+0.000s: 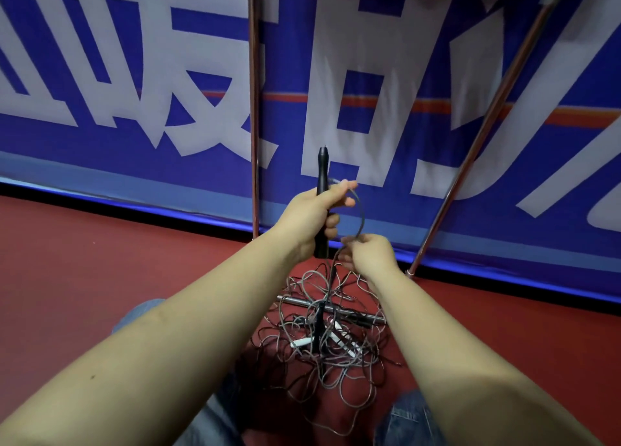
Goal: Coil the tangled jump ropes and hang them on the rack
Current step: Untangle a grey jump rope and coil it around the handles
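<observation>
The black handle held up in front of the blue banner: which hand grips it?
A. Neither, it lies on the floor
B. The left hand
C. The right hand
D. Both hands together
B. The left hand wraps its fingers round the black handle, while the right hand pinches the cord below.

Even indoor light, moderately bright, no hard glare. Soft shadows under my forearms at 6 o'clock. Wide-angle bending at edges; banner (pixel 134 76) slightly soft at 10 o'clock.
</observation>
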A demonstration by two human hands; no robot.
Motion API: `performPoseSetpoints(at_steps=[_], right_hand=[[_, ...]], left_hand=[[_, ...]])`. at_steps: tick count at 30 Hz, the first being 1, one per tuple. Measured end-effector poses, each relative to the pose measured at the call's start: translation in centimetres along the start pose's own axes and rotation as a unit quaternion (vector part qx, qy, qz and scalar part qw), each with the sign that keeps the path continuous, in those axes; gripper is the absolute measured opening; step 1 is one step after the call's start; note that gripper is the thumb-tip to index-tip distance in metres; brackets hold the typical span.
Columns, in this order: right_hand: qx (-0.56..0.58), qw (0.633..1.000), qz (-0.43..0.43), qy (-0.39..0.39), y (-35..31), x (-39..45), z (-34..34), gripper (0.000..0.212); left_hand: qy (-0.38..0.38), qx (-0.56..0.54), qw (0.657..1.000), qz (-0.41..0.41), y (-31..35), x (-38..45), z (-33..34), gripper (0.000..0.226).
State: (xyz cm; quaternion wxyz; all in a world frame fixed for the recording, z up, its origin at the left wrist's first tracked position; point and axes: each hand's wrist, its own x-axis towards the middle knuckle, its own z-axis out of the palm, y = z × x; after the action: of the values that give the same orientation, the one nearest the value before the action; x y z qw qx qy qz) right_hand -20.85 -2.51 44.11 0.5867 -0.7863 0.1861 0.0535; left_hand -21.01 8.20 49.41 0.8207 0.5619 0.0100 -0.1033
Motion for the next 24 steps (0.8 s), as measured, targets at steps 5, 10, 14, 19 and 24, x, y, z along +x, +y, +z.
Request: performPoseSetpoints(at_steps=[5, 10, 14, 19, 24], right_hand=[[0.289, 0.952, 0.095, -0.038, -1.9, -1.0, -1.3, 0.029], [0.377, 0.92, 0.081, -0.069, -4.6, -2.0, -2.3, 0.025], [0.442, 0.889, 0.034, -0.117, -7.2, -3.0, -3.3, 0.027], [0.456, 0.878, -0.022, -0.145, -9.3, -3.9, -4.5, 0.026], [0.284, 0.951, -0.072, -0.099, -6.7, -3.0, -4.1, 0.021]], left_hand=[[0.034, 0.103, 0.994, -0.032, -2.8, 0.4, -1.8, 0.018], [0.064, 0.169, 0.981, -0.068, -5.5, 0.8, -2.8, 0.031], [0.059, 0.197, 0.977, -0.054, -5.8, 1.6, -2.8, 0.024], [0.06, 0.217, 0.974, -0.015, -4.7, 2.2, -1.9, 0.013], [0.063, 0.062, 0.996, 0.013, -2.6, 2.0, -1.0, 0.017]])
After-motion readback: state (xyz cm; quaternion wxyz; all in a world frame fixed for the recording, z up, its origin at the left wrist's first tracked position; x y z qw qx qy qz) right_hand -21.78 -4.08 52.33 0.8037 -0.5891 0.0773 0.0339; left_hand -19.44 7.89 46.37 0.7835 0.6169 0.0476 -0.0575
